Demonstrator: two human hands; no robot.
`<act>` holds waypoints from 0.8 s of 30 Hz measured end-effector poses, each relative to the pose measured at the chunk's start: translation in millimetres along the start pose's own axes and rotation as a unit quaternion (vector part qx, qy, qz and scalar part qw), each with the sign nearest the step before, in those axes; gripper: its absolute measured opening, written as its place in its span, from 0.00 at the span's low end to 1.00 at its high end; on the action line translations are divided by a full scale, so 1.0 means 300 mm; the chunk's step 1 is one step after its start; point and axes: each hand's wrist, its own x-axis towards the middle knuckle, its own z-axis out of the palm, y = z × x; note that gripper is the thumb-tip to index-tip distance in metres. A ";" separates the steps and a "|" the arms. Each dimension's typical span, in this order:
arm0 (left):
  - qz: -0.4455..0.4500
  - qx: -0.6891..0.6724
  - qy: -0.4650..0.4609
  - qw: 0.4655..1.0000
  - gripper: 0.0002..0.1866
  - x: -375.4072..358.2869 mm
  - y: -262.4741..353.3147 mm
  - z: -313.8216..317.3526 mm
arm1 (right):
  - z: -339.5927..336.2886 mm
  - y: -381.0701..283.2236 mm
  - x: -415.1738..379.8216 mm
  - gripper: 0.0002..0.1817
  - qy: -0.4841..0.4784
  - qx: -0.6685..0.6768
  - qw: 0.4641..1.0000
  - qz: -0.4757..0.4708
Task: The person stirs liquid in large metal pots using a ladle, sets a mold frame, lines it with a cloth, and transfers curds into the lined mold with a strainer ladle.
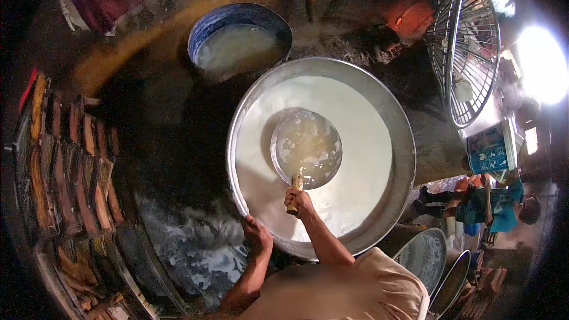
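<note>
A wide metal vat (405, 136) full of milky white liquid (361, 124) stands in front of me. My right hand (301, 202) is wrapped round the short wooden handle of a big round ladle (306, 148). The ladle's bowl, over the white liquid, holds cloudy, yellowish liquid with bits of foam at its surface. My left hand (258, 234) grips the vat's rim at the lower left, fingers bent at the edge.
A blue basin (198, 29) of cloudy liquid sits behind the vat. Stacked firewood (71, 178) lines the left. On the right are a wire basket (456, 53), a bucket (491, 149), metal containers (424, 255) and a person in a teal top (504, 207). Fire glows (411, 19) behind.
</note>
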 end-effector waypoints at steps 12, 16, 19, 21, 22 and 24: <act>-0.122 -0.010 0.077 0.989 0.22 -0.024 -0.101 0.093 | -0.227 -0.056 -0.247 0.08 0.076 -0.060 0.992 -0.078; -0.222 -0.072 0.065 0.970 0.27 -0.005 -0.135 0.144 | -0.358 -0.101 -0.358 0.15 0.188 -0.107 0.953 -0.210; -0.259 -0.019 0.021 0.965 0.27 0.030 -0.199 0.142 | -0.507 -0.165 -0.490 0.09 0.213 -0.112 0.924 -0.298; -0.219 -0.050 0.083 0.971 0.23 0.007 -0.314 0.204 | -0.550 -0.216 -0.691 0.16 0.306 -0.173 0.852 -0.388; -0.262 0.137 -0.060 0.953 0.22 0.001 -0.339 0.193 | -0.619 -0.223 -0.765 0.19 0.303 -0.201 0.817 -0.448; -0.341 -0.006 -0.037 0.939 0.23 -0.214 -0.233 0.131 | -0.793 -0.221 -0.913 0.18 0.270 -0.154 0.805 -0.506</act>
